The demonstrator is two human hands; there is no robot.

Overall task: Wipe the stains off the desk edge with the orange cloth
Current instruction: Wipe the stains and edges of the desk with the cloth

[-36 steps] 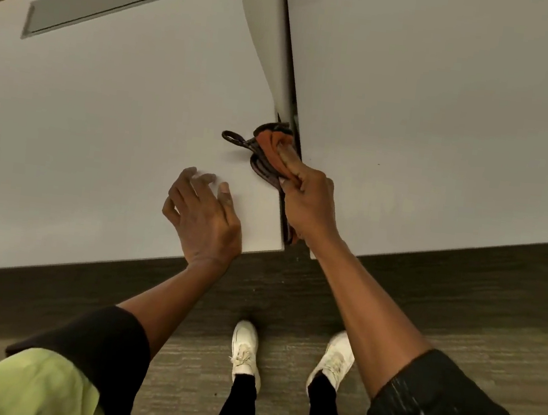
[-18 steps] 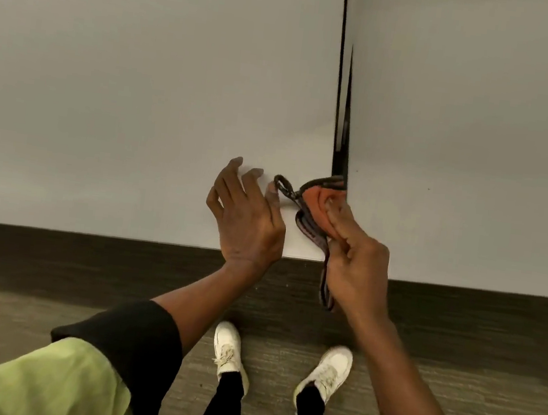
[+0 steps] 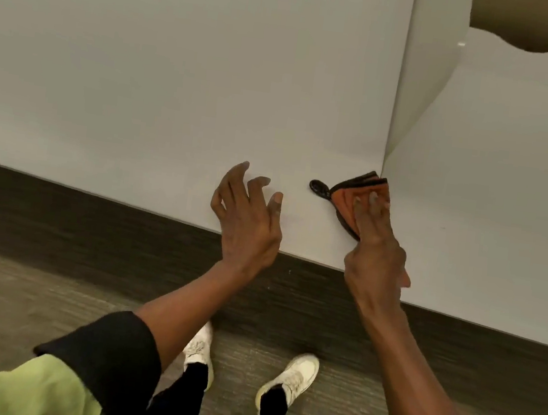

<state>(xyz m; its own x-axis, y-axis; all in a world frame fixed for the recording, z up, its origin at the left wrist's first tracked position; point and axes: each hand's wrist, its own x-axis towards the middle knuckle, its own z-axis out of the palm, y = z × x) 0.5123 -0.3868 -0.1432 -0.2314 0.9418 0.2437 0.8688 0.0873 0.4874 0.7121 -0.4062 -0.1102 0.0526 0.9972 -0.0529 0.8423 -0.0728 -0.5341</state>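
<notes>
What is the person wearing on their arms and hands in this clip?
Both hands, left hand and right hand, are bare: no gloves, rings or watch visible. The left arm has a lime-green sleeve with a black cuff pushed up the forearm. The right forearm is bare in view.

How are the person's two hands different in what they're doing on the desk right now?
The right hand presses the orange cloth at the desk's side edge; the left hand holds nothing. The right hand's fingers lie together on the cloth; the left hand's are spread on bare desk. Both reach over the desk's near edge.
</notes>
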